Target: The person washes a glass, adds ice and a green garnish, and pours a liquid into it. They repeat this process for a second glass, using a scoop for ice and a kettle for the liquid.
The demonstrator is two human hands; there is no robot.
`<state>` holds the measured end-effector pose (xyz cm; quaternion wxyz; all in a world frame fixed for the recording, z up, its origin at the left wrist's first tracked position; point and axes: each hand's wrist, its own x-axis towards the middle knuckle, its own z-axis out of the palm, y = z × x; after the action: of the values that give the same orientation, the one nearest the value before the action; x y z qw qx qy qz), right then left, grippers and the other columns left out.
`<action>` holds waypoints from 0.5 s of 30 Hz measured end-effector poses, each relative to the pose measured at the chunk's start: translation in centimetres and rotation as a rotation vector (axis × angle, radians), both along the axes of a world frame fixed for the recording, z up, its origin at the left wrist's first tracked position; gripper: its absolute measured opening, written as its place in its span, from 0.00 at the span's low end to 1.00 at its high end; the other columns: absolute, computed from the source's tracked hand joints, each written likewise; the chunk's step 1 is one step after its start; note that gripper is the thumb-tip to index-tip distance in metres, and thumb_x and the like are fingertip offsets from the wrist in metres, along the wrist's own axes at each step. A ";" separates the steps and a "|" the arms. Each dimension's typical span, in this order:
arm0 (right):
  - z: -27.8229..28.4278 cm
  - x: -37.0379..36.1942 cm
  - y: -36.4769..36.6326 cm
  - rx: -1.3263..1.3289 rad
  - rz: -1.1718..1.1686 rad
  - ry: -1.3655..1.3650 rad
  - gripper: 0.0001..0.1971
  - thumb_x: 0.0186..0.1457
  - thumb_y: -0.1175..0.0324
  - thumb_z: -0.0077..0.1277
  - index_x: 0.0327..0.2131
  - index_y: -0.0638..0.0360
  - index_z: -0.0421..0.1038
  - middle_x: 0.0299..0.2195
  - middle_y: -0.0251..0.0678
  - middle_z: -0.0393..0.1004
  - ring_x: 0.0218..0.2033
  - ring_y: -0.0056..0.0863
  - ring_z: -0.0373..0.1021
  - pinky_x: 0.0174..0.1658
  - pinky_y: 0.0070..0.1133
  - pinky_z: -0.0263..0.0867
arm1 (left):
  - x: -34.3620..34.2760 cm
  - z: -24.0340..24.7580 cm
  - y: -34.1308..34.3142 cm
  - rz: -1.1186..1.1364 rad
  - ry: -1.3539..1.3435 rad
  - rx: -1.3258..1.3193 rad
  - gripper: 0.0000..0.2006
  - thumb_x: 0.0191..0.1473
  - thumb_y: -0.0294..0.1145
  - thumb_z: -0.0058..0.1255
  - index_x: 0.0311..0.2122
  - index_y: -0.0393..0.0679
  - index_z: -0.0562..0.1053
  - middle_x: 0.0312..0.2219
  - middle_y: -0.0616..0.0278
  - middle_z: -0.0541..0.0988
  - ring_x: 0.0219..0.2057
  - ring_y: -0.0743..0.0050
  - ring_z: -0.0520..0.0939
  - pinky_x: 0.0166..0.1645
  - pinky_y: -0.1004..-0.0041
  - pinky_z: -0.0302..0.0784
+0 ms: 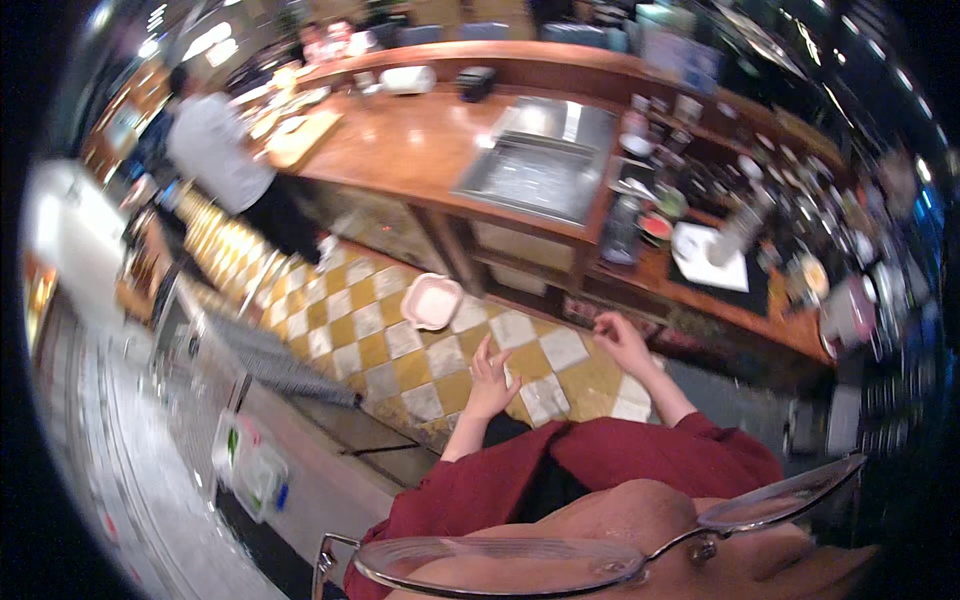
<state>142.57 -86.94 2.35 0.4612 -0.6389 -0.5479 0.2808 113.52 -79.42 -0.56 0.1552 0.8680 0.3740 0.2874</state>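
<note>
My left hand (488,380) hangs in the air over the tiled floor, its fingers spread and nothing in them. To its right, my right hand (622,343) is also raised, with loosely bent fingers and no object visible in it. Both forearms come out of dark red sleeves. Beyond my left hand, slightly to the left, a pale pink squarish tub or stool (432,302) stands on the floor; which of the two I cannot tell. Neither hand touches anything that I can see.
A wooden counter (400,135) with a steel sink (535,170) runs ahead. Bottles, a cutting board (712,257) and jars crowd its right end. A person (215,150) in a white top stands at the far left. A steel worktop (130,430) lies left, near a clear bag (258,475).
</note>
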 end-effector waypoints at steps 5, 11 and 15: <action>1.2 6.1 -11.0 -0.078 -0.435 0.105 0.11 0.50 0.71 0.52 0.38 0.59 0.66 0.33 0.32 0.71 0.29 0.21 0.65 0.34 0.18 0.63 | 8.4 0.6 -0.5 -0.215 0.299 -0.238 0.35 0.38 0.34 0.59 0.55 0.50 0.59 0.59 0.43 0.42 0.55 0.43 0.56 0.58 0.55 0.53; -3.2 5.9 -18.8 -0.079 -0.720 0.324 0.05 0.53 0.72 0.50 0.34 0.59 0.68 0.28 0.29 0.71 0.26 0.17 0.66 0.31 0.16 0.62 | 18.0 -1.0 0.7 -0.519 0.315 -0.263 0.34 0.38 0.35 0.59 0.54 0.54 0.61 0.59 0.42 0.42 0.56 0.42 0.55 0.58 0.56 0.54; -4.6 8.8 -20.4 -0.112 -0.906 0.425 0.04 0.53 0.71 0.49 0.32 0.59 0.69 0.25 0.27 0.70 0.25 0.15 0.65 0.30 0.15 0.62 | 25.3 -2.2 3.3 -0.614 0.294 -0.175 0.32 0.39 0.36 0.60 0.53 0.53 0.63 0.59 0.41 0.43 0.56 0.40 0.54 0.58 0.58 0.54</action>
<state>151.39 -107.30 -2.29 0.6032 -0.7650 -0.0935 0.2053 138.84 -76.16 -2.77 0.2527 0.9555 0.1373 0.0662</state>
